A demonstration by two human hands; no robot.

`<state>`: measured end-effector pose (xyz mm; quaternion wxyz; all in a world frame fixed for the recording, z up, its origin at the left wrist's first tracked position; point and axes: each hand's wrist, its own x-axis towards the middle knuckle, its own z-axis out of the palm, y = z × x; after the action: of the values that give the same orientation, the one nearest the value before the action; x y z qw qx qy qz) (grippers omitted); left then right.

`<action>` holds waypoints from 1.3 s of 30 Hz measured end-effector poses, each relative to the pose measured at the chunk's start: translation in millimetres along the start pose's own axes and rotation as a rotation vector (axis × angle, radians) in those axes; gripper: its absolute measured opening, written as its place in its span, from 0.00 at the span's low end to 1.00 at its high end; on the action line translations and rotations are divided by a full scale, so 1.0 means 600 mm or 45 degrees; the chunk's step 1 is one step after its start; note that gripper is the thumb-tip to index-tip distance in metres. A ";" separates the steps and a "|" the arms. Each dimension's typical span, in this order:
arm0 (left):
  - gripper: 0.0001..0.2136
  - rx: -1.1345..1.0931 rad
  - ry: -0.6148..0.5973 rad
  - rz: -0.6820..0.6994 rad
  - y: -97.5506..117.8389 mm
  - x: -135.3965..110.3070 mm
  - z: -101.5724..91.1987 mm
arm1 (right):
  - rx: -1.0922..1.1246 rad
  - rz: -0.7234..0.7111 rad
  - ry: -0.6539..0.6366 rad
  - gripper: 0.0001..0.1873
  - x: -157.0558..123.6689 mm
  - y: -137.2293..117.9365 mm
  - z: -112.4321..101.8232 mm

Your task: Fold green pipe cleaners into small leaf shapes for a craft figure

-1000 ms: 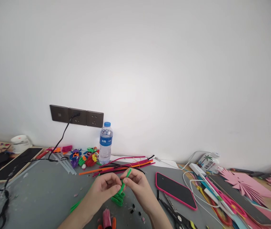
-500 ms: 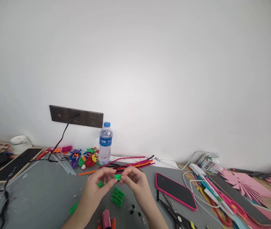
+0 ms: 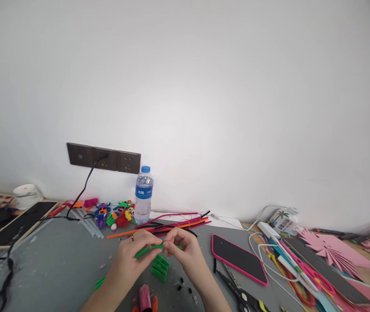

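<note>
Between my two hands is a green pipe cleaner [image 3: 145,251], held above the grey mat [image 3: 64,264]. My left hand [image 3: 135,253] pinches it and wears a ring; part of the strip runs along under its fingers. My right hand [image 3: 182,249] grips the same strip at its fingertips, which hide where it bends. Just below the hands lies a bundle of folded green pipe cleaners [image 3: 160,267]. More green pieces [image 3: 100,282] stick out beside my left forearm. A pink bundle [image 3: 145,298] with orange pieces lies near the bottom edge.
Behind the hands stand a water bottle [image 3: 144,195] and loose pipe cleaners [image 3: 185,222]. To the right are a pink-cased phone [image 3: 239,259], black scissors [image 3: 241,294] and white cables. Small fuzzy figures [image 3: 102,215] and another phone [image 3: 18,225] are at the left.
The green pipe cleaner, a short bit between the fingertips before, now shows as a longer strip under my left hand's fingers. Both hands stay close together, the left turned slightly.
</note>
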<state>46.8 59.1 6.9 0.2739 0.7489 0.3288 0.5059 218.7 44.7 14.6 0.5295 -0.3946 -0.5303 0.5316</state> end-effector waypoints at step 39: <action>0.13 -1.053 0.177 -0.927 0.019 0.005 0.006 | -0.350 -0.385 0.137 0.09 -0.005 0.002 0.006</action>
<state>53.5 53.6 15.9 0.6799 0.3817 0.3579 0.5138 215.1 41.2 13.6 0.5721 -0.4069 -0.6221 0.3467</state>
